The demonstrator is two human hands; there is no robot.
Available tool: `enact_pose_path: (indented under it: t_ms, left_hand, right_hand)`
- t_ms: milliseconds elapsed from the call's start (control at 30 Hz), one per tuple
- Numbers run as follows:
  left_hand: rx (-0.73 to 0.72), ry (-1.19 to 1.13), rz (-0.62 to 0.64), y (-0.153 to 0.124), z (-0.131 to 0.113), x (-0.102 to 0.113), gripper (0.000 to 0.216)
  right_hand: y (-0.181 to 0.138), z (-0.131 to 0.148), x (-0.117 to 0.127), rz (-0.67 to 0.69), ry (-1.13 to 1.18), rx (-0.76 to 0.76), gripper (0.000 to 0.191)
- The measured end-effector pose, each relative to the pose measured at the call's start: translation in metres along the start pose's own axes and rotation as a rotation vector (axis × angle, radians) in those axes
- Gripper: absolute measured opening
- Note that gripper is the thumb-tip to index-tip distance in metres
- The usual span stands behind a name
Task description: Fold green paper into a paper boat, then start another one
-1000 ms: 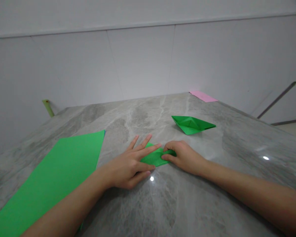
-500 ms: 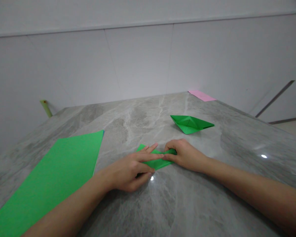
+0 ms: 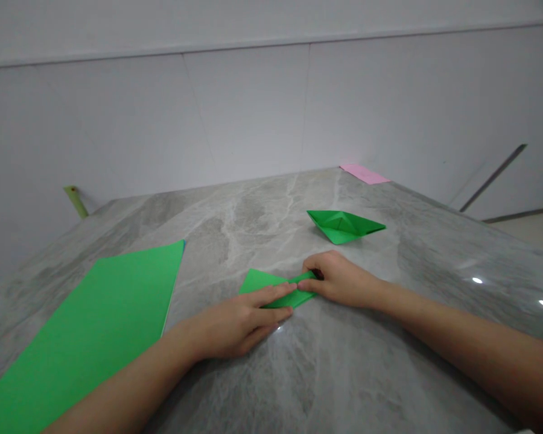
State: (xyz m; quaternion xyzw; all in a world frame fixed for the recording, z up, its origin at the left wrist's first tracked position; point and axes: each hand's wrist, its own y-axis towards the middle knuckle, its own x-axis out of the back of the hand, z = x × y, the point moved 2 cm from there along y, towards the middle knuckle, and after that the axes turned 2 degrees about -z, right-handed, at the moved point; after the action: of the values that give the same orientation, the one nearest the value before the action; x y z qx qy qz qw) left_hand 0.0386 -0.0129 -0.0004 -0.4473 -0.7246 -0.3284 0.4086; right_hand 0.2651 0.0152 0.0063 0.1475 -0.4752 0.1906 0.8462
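A folded piece of green paper lies on the grey marbled table between my hands. My left hand rests over its near left part, fingers stretched out flat and pressing on it. At the paper's right end, my right hand pinches the edge between thumb and curled fingers. The tips of both hands almost meet near the paper's middle. Beyond my right hand sits a folded green paper boat, its ends pointing left and right. Part of the paper is hidden beneath my left fingers.
A stack of flat green paper sheets lies on the left, partly under my left forearm. A pink sheet lies at the table's far right corner by the white wall. The grey marbled table reaches that wall.
My left fingers have come closer together and lie flatter, so more of the paper's far left corner shows. My right hand keeps its pinch. The whole view has shifted slightly.
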Motion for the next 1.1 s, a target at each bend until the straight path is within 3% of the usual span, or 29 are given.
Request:
enact_pose_path:
  t_ms: [433,533,700,933,1100]
  left_hand:
    - [0.068,0.177,0.049,0.004,-0.003,-0.008,0.056]
    - [0.09,0.184,0.038,0.004,-0.004,-0.008,0.058]
    - [0.101,0.201,0.014,0.004,-0.004,-0.01,0.062]
    - [0.104,0.182,0.018,0.005,-0.004,-0.008,0.064]
    - [0.097,0.157,0.023,0.004,-0.004,-0.006,0.058]
  right_hand:
    - [-0.001,-0.004,0.007,0.029,-0.064,-0.071,0.024]
    - [-0.004,-0.002,0.005,-0.007,-0.055,-0.061,0.012]
    - [-0.009,0.007,0.0,-0.108,-0.094,-0.094,0.068]
    - [-0.007,0.009,0.007,0.036,-0.153,-0.213,0.096]
    - [-0.007,-0.001,0.016,0.098,-0.125,-0.303,0.094]
